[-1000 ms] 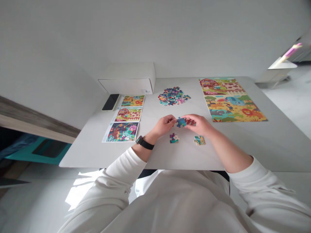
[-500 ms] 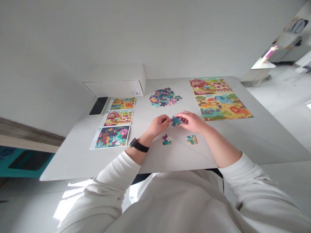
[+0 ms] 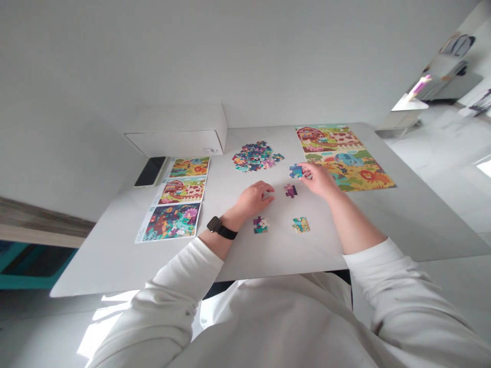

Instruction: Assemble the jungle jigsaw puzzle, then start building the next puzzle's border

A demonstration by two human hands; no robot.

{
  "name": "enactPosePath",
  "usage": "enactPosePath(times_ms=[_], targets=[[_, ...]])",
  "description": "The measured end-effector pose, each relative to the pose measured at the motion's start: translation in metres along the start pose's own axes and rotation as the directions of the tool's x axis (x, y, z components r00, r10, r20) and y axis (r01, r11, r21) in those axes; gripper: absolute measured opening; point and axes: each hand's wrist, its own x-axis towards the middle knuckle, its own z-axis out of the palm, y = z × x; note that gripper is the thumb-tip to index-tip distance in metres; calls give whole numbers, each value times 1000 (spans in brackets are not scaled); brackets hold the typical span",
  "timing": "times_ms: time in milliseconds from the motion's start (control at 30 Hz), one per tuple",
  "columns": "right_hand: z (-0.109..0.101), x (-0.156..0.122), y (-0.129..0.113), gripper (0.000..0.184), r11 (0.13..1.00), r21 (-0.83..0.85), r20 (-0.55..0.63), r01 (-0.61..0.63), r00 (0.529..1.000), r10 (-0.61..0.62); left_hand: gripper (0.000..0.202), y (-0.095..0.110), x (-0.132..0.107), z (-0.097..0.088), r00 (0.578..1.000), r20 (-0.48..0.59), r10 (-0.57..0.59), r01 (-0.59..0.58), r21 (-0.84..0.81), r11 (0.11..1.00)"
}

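Between the thumb and fingers of my right hand (image 3: pixel 317 179) is a blue jigsaw puzzle piece (image 3: pixel 295 171), held near the finished puzzle. My left hand (image 3: pixel 254 199) rests over the table with its fingers curved and apart, holding nothing. A purple and dark red puzzle piece (image 3: pixel 290 191) lies between my hands. Nearer to me are a teal and purple piece (image 3: pixel 261 225), just below my left hand, and a yellow and teal piece (image 3: pixel 301 225) to its right. Beyond my hands sits a heap of mixed puzzle pieces (image 3: pixel 254 156).
Two joined animal puzzles (image 3: pixel 362 174) lie at the right. On the left are three picture sheets (image 3: pixel 173 222), a phone (image 3: pixel 151 171) and a long white box (image 3: pixel 172 142) against the wall. The table's front edge (image 3: pixel 268 275) runs close to my body.
My right hand has moved right and away from me with the blue piece. My left hand has let go and opened. The purple and dark red piece now lies on the table.
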Motion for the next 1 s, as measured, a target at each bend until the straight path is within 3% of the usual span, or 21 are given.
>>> enactPosePath(times_ms=[233, 400, 567, 1000], targets=[[9, 0, -2, 50, 998, 40, 10, -40, 999, 40, 38, 1, 1, 5, 977, 119, 177, -186, 67, 980], [15, 0, 1, 49, 997, 61, 18, -50, 999, 49, 55, 8, 2, 18, 957, 200, 208, -240, 152, 959], [22, -2, 5, 49, 997, 55, 25, -45, 999, 44, 58, 11, 6, 22, 929, 289, 231, -301, 225, 927], [23, -5, -2, 52, 999, 23, 52, -36, 998, 35, 57, 26, -3, 20, 917, 306, 256, -335, 245, 910]])
